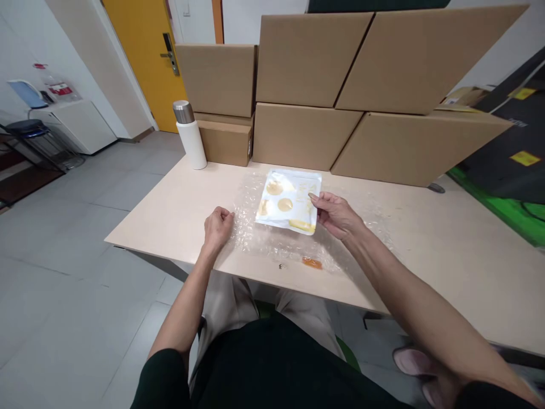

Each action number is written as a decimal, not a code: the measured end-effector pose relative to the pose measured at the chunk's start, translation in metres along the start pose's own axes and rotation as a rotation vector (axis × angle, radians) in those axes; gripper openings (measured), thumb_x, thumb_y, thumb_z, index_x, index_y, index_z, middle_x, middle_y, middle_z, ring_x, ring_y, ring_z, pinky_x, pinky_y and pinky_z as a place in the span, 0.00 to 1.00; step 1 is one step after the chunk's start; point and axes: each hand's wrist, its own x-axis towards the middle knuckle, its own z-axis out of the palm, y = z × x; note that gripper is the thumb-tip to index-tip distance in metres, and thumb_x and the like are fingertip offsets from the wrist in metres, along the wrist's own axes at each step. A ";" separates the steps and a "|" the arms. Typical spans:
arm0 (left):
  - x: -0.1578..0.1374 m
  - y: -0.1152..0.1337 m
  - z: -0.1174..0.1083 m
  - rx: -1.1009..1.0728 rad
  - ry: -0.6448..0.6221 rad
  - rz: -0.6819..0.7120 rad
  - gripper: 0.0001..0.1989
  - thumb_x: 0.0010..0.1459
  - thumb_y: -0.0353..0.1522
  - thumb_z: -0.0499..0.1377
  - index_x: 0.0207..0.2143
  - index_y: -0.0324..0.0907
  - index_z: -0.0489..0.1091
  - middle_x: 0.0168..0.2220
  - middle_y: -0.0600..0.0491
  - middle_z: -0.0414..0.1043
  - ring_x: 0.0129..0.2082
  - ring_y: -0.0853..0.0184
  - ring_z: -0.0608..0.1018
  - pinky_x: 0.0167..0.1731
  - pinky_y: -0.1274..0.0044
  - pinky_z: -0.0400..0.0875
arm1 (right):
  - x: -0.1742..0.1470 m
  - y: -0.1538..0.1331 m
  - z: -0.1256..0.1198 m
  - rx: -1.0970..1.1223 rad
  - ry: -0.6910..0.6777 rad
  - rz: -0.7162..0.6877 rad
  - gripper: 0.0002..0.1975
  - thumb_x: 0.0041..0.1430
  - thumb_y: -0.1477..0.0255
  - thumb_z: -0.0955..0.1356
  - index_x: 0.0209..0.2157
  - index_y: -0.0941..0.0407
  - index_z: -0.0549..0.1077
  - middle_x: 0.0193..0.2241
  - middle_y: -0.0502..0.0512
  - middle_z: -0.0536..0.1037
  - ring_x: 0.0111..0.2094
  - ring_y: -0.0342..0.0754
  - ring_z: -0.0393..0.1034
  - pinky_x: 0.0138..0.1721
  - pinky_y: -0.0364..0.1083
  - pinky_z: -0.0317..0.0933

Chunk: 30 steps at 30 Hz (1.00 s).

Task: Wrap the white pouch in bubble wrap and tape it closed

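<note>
Pinched by its right edge in my right hand is a flat white pouch with gold circles and a yellow patch at its lower corner. The pouch is held tilted over a sheet of clear bubble wrap spread on the table. My left hand rests at the left edge of the wrap with its fingers curled closed. Whether the wrap's edge is between those fingers I cannot make out. A small orange piece lies near the wrap's front edge, beside a tiny dark mark on the tabletop.
Stacked cardboard boxes line the back of the table. A white bottle with a steel cap stands at the back left. Past the table are a yellow door and a low white cabinet.
</note>
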 end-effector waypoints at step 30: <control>-0.004 0.028 -0.024 -0.635 -0.059 -0.144 0.19 0.37 0.36 0.67 0.33 0.38 0.71 0.25 0.56 0.73 0.22 0.71 0.72 0.20 0.81 0.62 | -0.001 0.070 0.078 -1.144 -0.369 -0.473 0.10 0.66 0.75 0.61 0.39 0.59 0.73 0.39 0.59 0.75 0.44 0.49 0.67 0.46 0.45 0.57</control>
